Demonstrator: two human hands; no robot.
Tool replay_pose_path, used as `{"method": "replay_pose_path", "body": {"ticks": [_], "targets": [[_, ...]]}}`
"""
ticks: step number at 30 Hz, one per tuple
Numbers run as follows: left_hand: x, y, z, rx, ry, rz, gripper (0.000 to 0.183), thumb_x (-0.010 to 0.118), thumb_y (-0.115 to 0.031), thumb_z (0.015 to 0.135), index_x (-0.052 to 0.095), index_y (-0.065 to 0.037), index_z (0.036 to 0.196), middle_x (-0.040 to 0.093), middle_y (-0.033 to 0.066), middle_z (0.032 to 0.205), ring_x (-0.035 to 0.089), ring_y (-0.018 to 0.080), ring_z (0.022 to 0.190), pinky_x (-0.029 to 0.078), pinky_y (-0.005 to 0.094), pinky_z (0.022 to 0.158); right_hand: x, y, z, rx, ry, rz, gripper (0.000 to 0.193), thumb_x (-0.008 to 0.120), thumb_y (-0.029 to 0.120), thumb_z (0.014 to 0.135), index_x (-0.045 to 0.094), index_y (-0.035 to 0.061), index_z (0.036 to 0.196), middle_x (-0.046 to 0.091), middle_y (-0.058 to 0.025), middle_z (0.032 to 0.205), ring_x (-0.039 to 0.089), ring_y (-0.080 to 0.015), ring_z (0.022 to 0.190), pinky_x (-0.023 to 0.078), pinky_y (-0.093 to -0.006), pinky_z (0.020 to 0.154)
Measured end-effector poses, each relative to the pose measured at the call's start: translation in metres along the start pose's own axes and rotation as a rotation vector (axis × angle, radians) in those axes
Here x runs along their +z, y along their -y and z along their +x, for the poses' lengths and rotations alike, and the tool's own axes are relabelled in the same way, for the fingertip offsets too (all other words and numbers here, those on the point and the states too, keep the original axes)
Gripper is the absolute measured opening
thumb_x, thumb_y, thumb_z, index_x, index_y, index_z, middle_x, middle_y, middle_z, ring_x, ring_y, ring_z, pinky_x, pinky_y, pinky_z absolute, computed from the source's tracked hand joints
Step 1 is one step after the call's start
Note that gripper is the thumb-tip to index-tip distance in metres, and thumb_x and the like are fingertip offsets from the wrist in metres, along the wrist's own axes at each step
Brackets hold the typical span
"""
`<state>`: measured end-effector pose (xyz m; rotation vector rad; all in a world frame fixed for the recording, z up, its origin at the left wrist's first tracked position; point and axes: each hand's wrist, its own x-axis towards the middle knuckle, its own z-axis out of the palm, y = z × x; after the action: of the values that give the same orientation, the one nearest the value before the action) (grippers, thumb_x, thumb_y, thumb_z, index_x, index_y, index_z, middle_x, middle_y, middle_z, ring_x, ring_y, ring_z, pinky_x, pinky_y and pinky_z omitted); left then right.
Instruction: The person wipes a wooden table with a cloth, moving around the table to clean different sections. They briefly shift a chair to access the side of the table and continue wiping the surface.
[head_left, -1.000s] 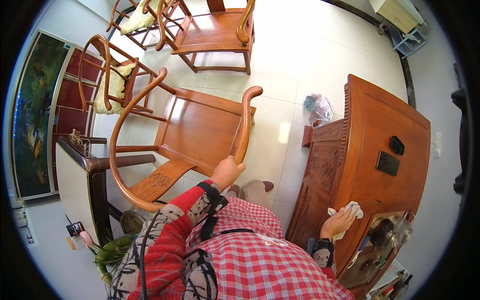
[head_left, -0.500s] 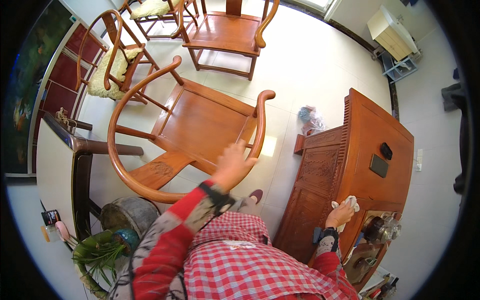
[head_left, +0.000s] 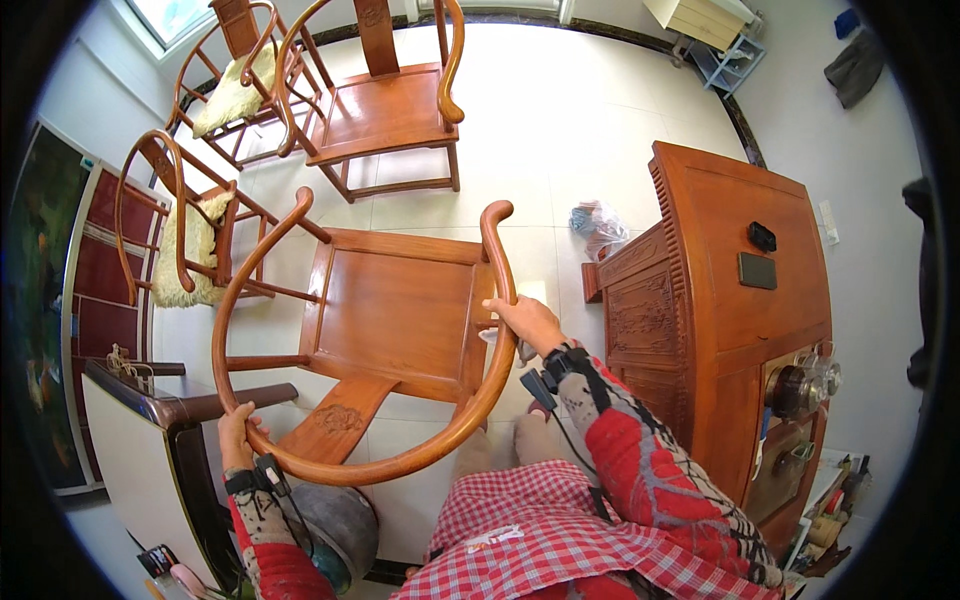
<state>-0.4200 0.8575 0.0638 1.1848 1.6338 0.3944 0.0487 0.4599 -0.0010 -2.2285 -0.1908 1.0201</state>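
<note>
A reddish-brown wooden armchair (head_left: pixel 405 310) with a curved horseshoe rail (head_left: pixel 400 468) stands right in front of me, its carved back splat (head_left: pixel 338 418) toward me. My left hand (head_left: pixel 240 437) is closed around the rail on its left side. My right hand (head_left: pixel 530 322) grips the right side of the same rail, thumb and fingers over the wood. Bits of a pale cloth (head_left: pixel 488 335) show beside and below the right hand; most of it is hidden by the hand and the rail.
A carved wooden tea table (head_left: pixel 725 240) stands right, bearing a dark flat case (head_left: pixel 757 270) and glass teaware (head_left: pixel 800 388). A plastic bag (head_left: pixel 600 230) lies on the floor. Three more armchairs (head_left: pixel 385 110) stand far left. A white cabinet (head_left: pixel 140 460) and dark stool (head_left: pixel 335 520) are close left.
My right hand has left the tea table with the cloth and moved to the chair's right rail. My left hand went from the right rail to the left side. The view has shifted.
</note>
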Motion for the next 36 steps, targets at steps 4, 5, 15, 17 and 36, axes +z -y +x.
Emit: {"method": "replay_pose_path", "body": {"ticks": [4, 5, 15, 17, 36], "targets": [[0.001, -0.008, -0.005, 0.038, 0.030, 0.065, 0.018, 0.073, -0.014, 0.083, 0.060, -0.002, 0.088, 0.059, 0.0078, 0.067, 0.059, 0.0253, 0.048, 0.054, 0.0376, 0.047, 0.011, 0.014, -0.006, 0.073, -0.005, 0.253, 0.043, 0.071, 0.037, 0.079, 0.076, -0.0050, 0.088, 0.075, -0.0158, 0.075, 0.072, -0.0280, 0.067, 0.056, -0.0374, 0.065], [-0.001, -0.009, -0.007, 0.050, 0.008, 0.080, 0.017, 0.072, -0.014, 0.083, 0.060, -0.002, 0.087, 0.058, 0.0073, 0.067, 0.058, 0.0247, 0.048, 0.054, 0.0374, 0.048, 0.014, 0.012, -0.006, 0.074, -0.015, 0.281, 0.044, 0.075, 0.037, 0.075, 0.071, -0.0043, 0.091, 0.070, -0.0164, 0.075, 0.069, -0.0293, 0.064, 0.055, -0.0399, 0.062], [-0.005, -0.053, 0.003, 0.230, 0.159, 0.210, 0.027, 0.076, -0.025, 0.080, 0.059, -0.006, 0.088, 0.057, 0.0052, 0.065, 0.054, 0.0197, 0.044, 0.051, 0.0323, 0.042, 0.062, -0.096, -0.089, 0.189, -0.171, 0.660, 0.039, 0.076, 0.028, 0.072, 0.072, -0.0076, 0.089, 0.071, -0.0162, 0.073, 0.069, -0.0286, 0.061, 0.054, -0.0399, 0.059], [0.005, -0.077, 0.001, 0.237, 0.205, 0.277, 0.025, 0.073, -0.024, 0.082, 0.056, -0.007, 0.090, 0.056, 0.0045, 0.065, 0.054, 0.0188, 0.045, 0.050, 0.0321, 0.042, 0.077, -0.115, -0.122, 0.197, -0.208, 0.771, 0.035, 0.076, 0.027, 0.076, 0.072, -0.0057, 0.087, 0.070, -0.0142, 0.074, 0.068, -0.0258, 0.063, 0.052, -0.0385, 0.059], [0.106, -0.141, 0.048, 0.409, 0.592, 0.595, 0.027, 0.058, -0.007, 0.077, 0.048, -0.005, 0.102, 0.049, 0.0048, 0.072, 0.053, 0.0181, 0.049, 0.052, 0.0334, 0.039, 0.178, -0.208, -0.255, 0.380, 0.484, 0.972, 0.071, 0.079, 0.035, 0.091, 0.046, 0.0074, 0.147, 0.055, -0.0051, 0.134, 0.047, -0.0189, 0.128, 0.040, -0.0341, 0.110]]}}
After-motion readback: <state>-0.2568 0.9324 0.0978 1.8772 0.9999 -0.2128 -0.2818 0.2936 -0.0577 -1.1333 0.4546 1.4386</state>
